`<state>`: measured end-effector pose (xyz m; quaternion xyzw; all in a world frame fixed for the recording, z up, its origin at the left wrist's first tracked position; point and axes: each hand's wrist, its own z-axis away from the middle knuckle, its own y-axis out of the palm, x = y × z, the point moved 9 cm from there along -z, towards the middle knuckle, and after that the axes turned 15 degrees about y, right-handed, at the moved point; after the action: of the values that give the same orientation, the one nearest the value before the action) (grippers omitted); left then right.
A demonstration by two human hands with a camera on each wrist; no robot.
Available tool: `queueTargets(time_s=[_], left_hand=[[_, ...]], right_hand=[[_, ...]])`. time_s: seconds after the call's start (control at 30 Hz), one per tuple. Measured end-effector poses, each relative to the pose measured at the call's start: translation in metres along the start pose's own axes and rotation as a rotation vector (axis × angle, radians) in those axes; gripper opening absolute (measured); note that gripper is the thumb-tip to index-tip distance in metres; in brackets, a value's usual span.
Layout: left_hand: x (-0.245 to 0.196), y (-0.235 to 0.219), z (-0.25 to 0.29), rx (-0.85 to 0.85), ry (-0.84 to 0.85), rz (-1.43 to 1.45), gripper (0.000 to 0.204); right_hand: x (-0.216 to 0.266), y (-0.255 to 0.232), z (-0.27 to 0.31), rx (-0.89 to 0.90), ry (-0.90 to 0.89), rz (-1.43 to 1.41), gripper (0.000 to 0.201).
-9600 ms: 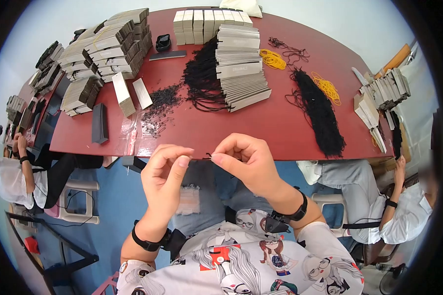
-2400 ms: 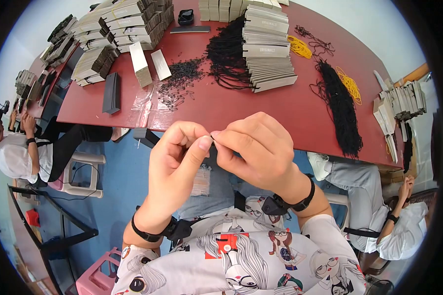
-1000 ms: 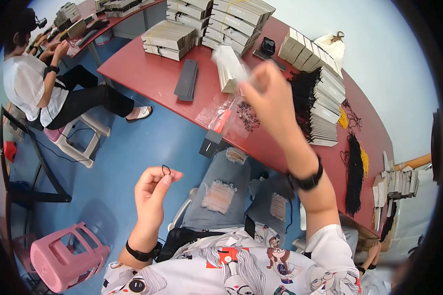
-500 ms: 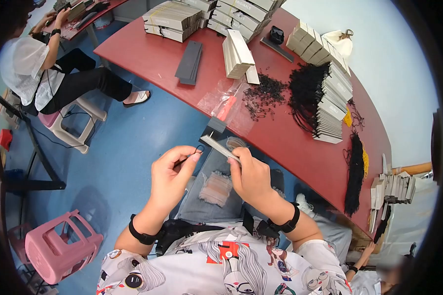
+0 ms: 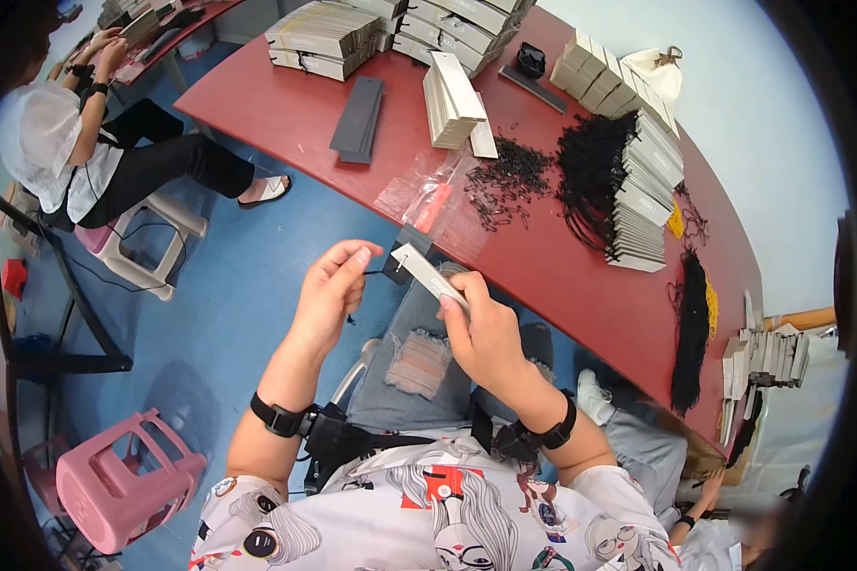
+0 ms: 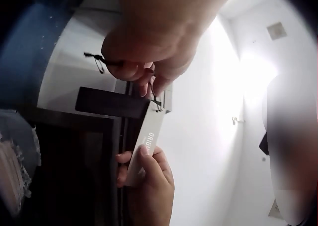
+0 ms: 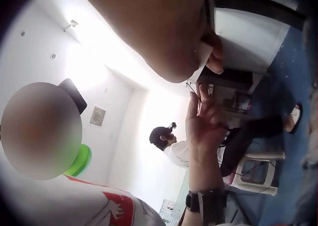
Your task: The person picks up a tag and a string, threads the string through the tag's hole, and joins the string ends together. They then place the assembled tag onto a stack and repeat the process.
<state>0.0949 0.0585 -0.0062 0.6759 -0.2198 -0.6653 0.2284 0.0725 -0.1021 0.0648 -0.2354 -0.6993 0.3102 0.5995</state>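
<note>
My right hand (image 5: 486, 328) grips a long pale grey hang tag (image 5: 427, 273) with white lettering, thumb on its printed face. My left hand (image 5: 328, 290) pinches a thin black cord (image 5: 376, 273) just beyond the tag's far end. In the left wrist view, the cord (image 6: 153, 90) runs from the left fingertips to the tag's (image 6: 149, 131) end and meets it near the edge. Its other end hangs out behind the left hand, with a small black safety-pin-like loop (image 6: 100, 66) on it. Both hands are over my lap, in front of the table edge.
On the red table (image 5: 295, 124) lie a stack of pale tags (image 5: 452, 103), dark tags (image 5: 359, 119), loose small black pins (image 5: 514, 181), a row of corded tags (image 5: 638, 209) and a black cord bundle (image 5: 690, 333). A pink stool (image 5: 129, 476) stands left; another person sits beyond.
The right hand reached to the pale stack and came back with a tag. The left hand kept the black cord and has moved it to the tag's end; both hands worked close together earlier.
</note>
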Motion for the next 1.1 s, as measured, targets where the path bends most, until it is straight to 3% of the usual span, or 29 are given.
queueTargets(time_s=[0.07, 0.13, 0.17, 0.23, 0.37, 0.43, 0.5, 0.57, 0.6, 0.67, 0.7, 0.77, 0.8, 0.87, 0.9, 0.93, 0.97, 1.03, 1.1], left_hand=[[0.013, -0.005, -0.004, -0.031, 0.018, 0.035, 0.016], [0.011, -0.009, -0.005, -0.062, 0.103, -0.226, 0.009], [0.017, -0.009, -0.007, -0.064, 0.103, -0.225, 0.009], [0.006, -0.001, -0.010, 0.022, 0.351, -0.450, 0.007], [0.008, 0.005, -0.007, 0.063, 0.334, -0.509, 0.008], [0.022, 0.011, -0.005, 0.197, 0.249, -0.289, 0.008], [0.019, 0.014, -0.001, 0.219, 0.228, -0.225, 0.007], [0.017, 0.012, 0.003, 0.241, 0.208, -0.162, 0.007], [0.022, 0.013, 0.005, 0.302, 0.142, -0.142, 0.007], [0.028, 0.017, 0.009, 0.362, 0.077, -0.120, 0.009], [0.029, 0.015, 0.011, 0.328, 0.090, -0.151, 0.011], [0.028, 0.010, 0.012, 0.282, 0.167, -0.241, 0.013], [0.030, 0.012, 0.015, 0.290, 0.164, -0.243, 0.013], [0.009, 0.008, 0.020, 0.152, 0.412, -0.531, 0.015], [0.011, 0.011, 0.024, 0.156, 0.410, -0.535, 0.015], [0.007, 0.008, 0.028, 0.093, 0.451, -0.543, 0.016], [0.002, 0.003, 0.031, 0.029, 0.490, -0.551, 0.019], [-0.003, 0.001, 0.035, 0.089, 0.439, -0.435, 0.024], [-0.007, 0.000, 0.037, 0.167, 0.335, -0.291, 0.048]], right_hand=[[-0.004, 0.004, -0.001, 0.019, 0.010, -0.085, 0.017], [-0.006, 0.006, -0.002, 0.034, 0.025, -0.113, 0.019], [-0.008, 0.007, -0.002, 0.049, 0.038, -0.140, 0.020], [-0.008, 0.007, -0.002, 0.056, 0.038, -0.153, 0.020], [-0.012, 0.009, -0.004, 0.064, 0.043, -0.174, 0.021], [-0.013, 0.008, -0.003, 0.096, 0.100, -0.225, 0.019], [-0.012, 0.004, -0.004, 0.131, 0.163, -0.275, 0.018], [-0.016, 0.012, -0.004, 0.313, 0.288, -0.324, 0.014], [-0.018, 0.009, -0.005, 0.315, 0.288, -0.324, 0.014], [-0.011, 0.014, -0.004, 0.382, 0.130, 0.055, 0.016], [-0.009, 0.013, -0.006, 0.381, 0.131, 0.056, 0.016], [0.012, 0.024, -0.001, 0.403, -0.115, 0.412, 0.019], [0.014, 0.031, -0.001, 0.396, -0.110, 0.409, 0.019], [0.012, 0.034, -0.008, 0.300, 0.049, -0.278, 0.019], [0.006, 0.044, -0.005, 0.267, 0.092, -0.479, 0.020], [0.004, 0.047, 0.001, 0.266, 0.091, -0.485, 0.020], [0.009, 0.049, 0.007, 0.219, 0.037, -0.235, 0.020], [0.024, 0.046, 0.013, 0.092, -0.117, 0.166, 0.022], [0.027, 0.037, 0.011, 0.014, -0.185, 0.250, 0.020]])
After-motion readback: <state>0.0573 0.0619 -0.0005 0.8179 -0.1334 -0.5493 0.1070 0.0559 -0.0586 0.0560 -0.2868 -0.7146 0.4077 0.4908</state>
